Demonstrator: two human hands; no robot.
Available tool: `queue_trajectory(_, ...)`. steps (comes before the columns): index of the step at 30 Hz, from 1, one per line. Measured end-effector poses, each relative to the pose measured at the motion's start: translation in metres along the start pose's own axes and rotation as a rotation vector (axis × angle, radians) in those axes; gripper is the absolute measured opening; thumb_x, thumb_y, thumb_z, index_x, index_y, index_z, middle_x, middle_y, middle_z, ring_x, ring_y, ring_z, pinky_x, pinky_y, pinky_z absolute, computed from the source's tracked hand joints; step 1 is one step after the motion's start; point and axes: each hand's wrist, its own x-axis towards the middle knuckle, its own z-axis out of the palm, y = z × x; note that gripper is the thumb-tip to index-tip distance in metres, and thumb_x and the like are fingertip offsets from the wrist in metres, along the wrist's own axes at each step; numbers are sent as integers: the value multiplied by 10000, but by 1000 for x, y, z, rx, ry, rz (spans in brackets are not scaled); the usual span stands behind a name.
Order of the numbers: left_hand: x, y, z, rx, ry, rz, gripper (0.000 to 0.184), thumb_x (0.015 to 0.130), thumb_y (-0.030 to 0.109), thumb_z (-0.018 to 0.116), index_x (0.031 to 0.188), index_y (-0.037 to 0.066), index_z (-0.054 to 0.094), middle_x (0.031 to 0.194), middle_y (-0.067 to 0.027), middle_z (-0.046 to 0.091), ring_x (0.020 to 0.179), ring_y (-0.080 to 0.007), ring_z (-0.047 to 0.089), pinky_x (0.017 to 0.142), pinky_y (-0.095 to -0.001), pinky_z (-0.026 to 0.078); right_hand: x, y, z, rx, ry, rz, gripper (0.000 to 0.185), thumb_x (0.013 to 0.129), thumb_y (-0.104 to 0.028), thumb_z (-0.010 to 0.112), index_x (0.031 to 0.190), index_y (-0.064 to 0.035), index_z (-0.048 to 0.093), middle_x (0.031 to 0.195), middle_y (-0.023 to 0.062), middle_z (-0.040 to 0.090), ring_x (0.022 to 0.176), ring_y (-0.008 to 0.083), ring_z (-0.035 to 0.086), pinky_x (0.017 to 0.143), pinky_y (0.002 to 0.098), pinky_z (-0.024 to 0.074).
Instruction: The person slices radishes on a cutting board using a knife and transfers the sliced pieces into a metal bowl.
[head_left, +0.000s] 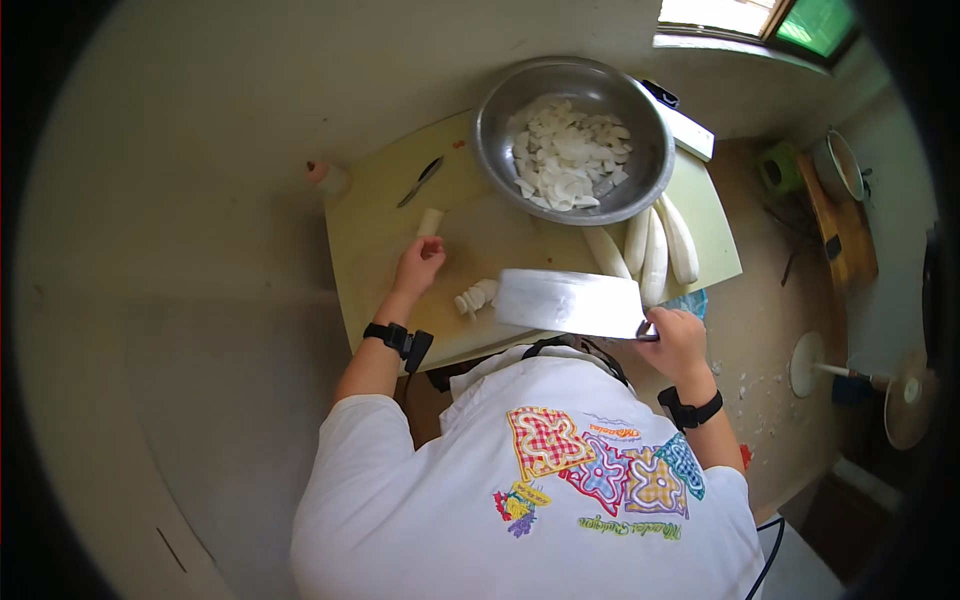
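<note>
My right hand is closed around the handle of a cleaver, whose broad, shiny blade points left over the near edge of the board. My left hand has its fingers curled against the near end of a short white peeled vegetable piece. Between the hand and the blade lie several thick white slices on the wet cutting board. Long peeled white vegetables rest to the right, beyond the blade. The exact kind of vegetable cannot be made out.
A large metal bowl at the back holds many thin white slices. A small knife lies on the yellowish table, with a pink-topped bottle at its left corner. A fan and a wooden bench stand right.
</note>
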Motion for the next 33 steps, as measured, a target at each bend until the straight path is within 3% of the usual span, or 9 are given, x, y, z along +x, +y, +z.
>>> queue_trajectory(2,-37,-17,-1,108,17,-35,416,845,121,703,1239,51,589,1147,-80,646,957,-163,624,866,-306,508,-4,1,2,45,14,43,319,598,-166,812,849,-103,625,657,90,612,613,300,625,570,403,494)
queue_trajectory(4,-67,-12,6,479,-129,-63,558,776,102,734,1302,49,556,1233,-129,577,1037,-239,630,893,-343,521,-9,5,3,77,29,99,332,598,-141,807,883,-99,641,662,105,619,618,315,631,575,408,500)
queue_trajectory(5,-79,-17,11,473,-119,-77,558,776,102,734,1302,49,556,1233,-129,577,1037,-239,630,893,-343,521,-11,7,3,83,23,161,345,602,-143,805,905,-99,647,670,109,620,625,319,633,578,405,499)
queue_trajectory(7,-89,-23,20,608,-130,174,673,743,60,702,1385,89,500,1364,-200,475,1135,-351,600,966,-403,507,-12,8,1,84,30,232,350,614,-131,801,922,-92,639,683,116,619,633,320,635,583,384,500)
queue_trajectory(10,-80,-16,29,725,-222,184,730,748,24,657,1439,136,451,1408,-222,433,1204,-420,543,1013,-451,479,-7,2,-7,132,30,316,356,625,-120,799,937,-84,630,684,124,610,637,318,637,594,370,505)
queue_trajectory(13,-66,1,30,786,-337,197,700,754,2,633,1420,149,478,1405,-199,443,1216,-408,532,1006,-441,485,-2,-7,-11,84,126,276,341,639,-109,790,934,-80,621,677,129,598,617,308,628,593,357,505)
queue_trajectory(16,-50,-8,33,808,-415,249,621,763,-5,627,1359,135,522,1354,-170,479,1189,-393,546,993,-436,489,-6,-10,-14,98,124,369,337,648,-108,787,937,-82,615,676,129,590,597,304,616,584,352,501)
queue_trajectory(22,-42,-17,26,696,-466,313,435,767,8,640,1190,86,572,1180,-138,569,1112,-365,563,941,-435,488,-19,-4,-7,133,147,495,336,668,-86,785,949,-83,602,663,119,580,574,299,597,570,343,488)
queue_trajectory(33,-51,-23,20,732,-493,404,338,778,68,693,1107,116,631,1115,-108,620,1049,-337,592,889,-429,504,-18,-14,-11,120,177,499,326,671,-47,770,943,-80,593,668,104,586,568,263,587,563,328,480)
